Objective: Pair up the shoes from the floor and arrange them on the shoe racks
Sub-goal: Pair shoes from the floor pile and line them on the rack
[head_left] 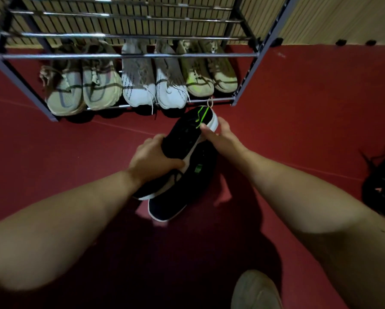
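Observation:
A black sneaker with green stripes and a white sole (188, 132) is held tilted above the red floor. My left hand (152, 160) grips its middle, and my right hand (220, 136) holds its heel end. A second black sneaker (182, 192) lies under it, partly hidden; whether it rests on the floor I cannot tell. The metal shoe rack (129, 55) stands ahead. Its bottom shelf holds three pairs: pale green (84, 90), white knit (153, 85) and yellow-green (209, 72).
A dark shoe with loose laces (381, 186) lies on the floor at the right edge. A light-coloured shoe (256, 291) shows at the bottom. The rack's upper shelves (120, 16) hold nothing that I can see. A slatted wall stands behind.

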`<control>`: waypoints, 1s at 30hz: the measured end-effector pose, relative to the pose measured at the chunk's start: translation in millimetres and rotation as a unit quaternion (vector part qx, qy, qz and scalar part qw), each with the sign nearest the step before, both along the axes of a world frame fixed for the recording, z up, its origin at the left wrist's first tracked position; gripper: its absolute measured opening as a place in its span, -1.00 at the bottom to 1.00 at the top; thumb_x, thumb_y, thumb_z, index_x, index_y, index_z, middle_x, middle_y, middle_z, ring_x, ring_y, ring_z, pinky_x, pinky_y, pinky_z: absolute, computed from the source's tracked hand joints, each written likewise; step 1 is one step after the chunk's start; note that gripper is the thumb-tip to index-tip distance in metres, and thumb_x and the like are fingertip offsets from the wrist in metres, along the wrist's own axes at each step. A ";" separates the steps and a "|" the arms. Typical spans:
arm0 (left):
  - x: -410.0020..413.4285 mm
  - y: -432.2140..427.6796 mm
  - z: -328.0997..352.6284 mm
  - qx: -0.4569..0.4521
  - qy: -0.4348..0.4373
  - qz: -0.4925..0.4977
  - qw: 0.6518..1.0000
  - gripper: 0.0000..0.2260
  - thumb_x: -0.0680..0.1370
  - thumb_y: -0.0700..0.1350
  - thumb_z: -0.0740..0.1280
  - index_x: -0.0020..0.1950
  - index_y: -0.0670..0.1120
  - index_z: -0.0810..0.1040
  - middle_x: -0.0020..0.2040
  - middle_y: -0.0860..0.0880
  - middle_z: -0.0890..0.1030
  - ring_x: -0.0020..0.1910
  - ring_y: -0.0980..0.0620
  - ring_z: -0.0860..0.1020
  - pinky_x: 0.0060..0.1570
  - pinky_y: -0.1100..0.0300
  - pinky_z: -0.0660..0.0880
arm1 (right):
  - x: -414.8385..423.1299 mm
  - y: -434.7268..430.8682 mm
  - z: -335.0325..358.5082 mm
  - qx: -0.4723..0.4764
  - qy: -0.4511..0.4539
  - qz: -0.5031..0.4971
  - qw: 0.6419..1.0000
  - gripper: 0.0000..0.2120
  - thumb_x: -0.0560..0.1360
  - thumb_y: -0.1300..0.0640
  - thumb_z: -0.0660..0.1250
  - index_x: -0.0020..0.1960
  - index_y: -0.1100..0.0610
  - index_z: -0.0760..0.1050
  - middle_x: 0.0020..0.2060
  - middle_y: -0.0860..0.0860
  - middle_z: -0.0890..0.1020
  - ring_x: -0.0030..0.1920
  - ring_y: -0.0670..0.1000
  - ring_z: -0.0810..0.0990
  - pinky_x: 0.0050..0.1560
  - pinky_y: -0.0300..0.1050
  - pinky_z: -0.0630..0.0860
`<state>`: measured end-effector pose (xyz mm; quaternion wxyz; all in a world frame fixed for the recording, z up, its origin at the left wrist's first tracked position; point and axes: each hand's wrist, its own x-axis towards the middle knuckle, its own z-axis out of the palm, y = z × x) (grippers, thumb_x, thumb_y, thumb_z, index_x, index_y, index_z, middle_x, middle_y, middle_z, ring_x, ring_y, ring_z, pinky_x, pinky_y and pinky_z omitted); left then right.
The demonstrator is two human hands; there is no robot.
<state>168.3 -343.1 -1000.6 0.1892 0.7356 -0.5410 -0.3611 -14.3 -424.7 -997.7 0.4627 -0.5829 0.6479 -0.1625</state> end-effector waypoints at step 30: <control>-9.3 50.7 -50.0 0.084 -0.262 -0.116 0.954 -0.12 0.35 0.28 0.34 0.53 0.14 -0.06 0.52 -0.09 -0.01 0.34 -0.16 0.24 0.25 0.04 0.31 | -74.6 17.9 -35.7 0.096 0.036 0.011 0.995 -0.28 0.47 0.29 0.35 0.52 0.07 0.09 0.27 -0.02 0.45 0.29 0.07 0.45 0.35 -0.06 0.35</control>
